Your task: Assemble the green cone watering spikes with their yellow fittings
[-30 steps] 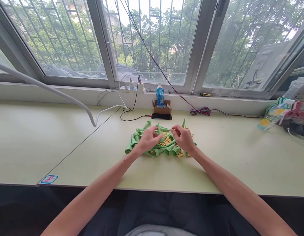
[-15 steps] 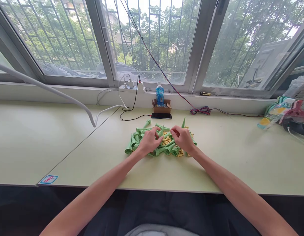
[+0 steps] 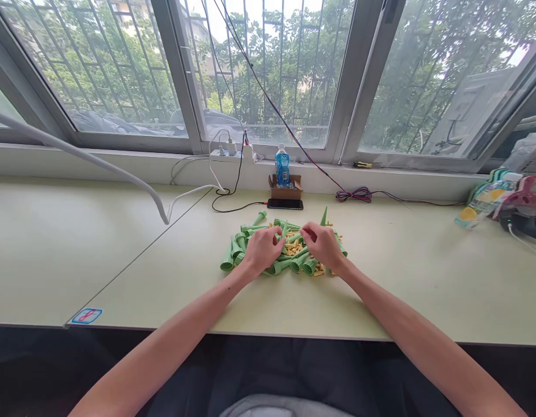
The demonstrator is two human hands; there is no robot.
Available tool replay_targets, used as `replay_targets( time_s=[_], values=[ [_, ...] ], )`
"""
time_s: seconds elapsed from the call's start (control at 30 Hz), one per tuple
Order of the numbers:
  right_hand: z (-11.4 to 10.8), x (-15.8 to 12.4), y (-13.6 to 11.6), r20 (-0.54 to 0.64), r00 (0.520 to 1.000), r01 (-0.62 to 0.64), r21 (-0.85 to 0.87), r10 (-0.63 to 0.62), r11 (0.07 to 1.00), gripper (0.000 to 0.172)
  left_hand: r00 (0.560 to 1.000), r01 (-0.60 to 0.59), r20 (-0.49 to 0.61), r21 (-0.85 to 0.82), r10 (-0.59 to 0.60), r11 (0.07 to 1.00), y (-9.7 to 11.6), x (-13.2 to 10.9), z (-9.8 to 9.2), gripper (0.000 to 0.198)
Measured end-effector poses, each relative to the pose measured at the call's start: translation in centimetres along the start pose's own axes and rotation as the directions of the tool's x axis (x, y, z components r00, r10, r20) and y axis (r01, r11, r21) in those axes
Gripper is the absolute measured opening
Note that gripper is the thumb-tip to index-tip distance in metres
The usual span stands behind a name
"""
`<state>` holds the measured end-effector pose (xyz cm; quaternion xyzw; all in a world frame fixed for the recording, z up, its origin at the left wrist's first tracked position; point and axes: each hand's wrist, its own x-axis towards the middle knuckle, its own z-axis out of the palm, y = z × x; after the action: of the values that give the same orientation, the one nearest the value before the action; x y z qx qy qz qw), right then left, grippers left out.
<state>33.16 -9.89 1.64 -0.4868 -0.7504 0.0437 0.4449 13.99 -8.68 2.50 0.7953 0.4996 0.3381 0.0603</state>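
Note:
A pile of green plastic spikes (image 3: 297, 264), hollow cones with wide collared ends, lies on the table among small yellow pieces (image 3: 294, 248). At the pile's left side, my left hand (image 3: 263, 248) is closed on one green spike (image 3: 285, 229), its tip pointing up. Over the right side, my right hand (image 3: 322, 246) has thumb and fingers pinched together near that spike; whatever they hold is too small to make out. Another green spike tip (image 3: 324, 216) rises just behind my right hand, and I cannot tell whether the hand touches it.
Behind the pile lie a black phone (image 3: 285, 204) on a cable and a small cardboard box (image 3: 286, 193) with a blue bottle (image 3: 282, 166). A bundled cable (image 3: 355, 194) is right of them. A white tube (image 3: 120, 168) arches over the left. Bags and a pink item (image 3: 520, 197) sit far right.
The green spike in my left hand has tipped slightly left and stands more upright, with the fingers shifting a little. My right hand stays almost where it was.

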Motion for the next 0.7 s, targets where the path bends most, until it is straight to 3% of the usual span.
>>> replay_targets(
  time_s=[0.43,0.7],
  values=[
    [-0.2,0.1,-0.1,0.053,0.998,-0.012,-0.069,0.016,0.998,0.022,0.999,0.034,-0.038,-0.055,-0.036,0.998,-0.1,0.1,0.1,0.013],
    [-0.6,0.1,0.0,0.189,0.982,0.033,-0.301,0.026,0.953,0.019,0.988,-0.038,-0.157,-0.187,0.008,0.982,0.5,0.2,-1.0,0.025]
  ],
)
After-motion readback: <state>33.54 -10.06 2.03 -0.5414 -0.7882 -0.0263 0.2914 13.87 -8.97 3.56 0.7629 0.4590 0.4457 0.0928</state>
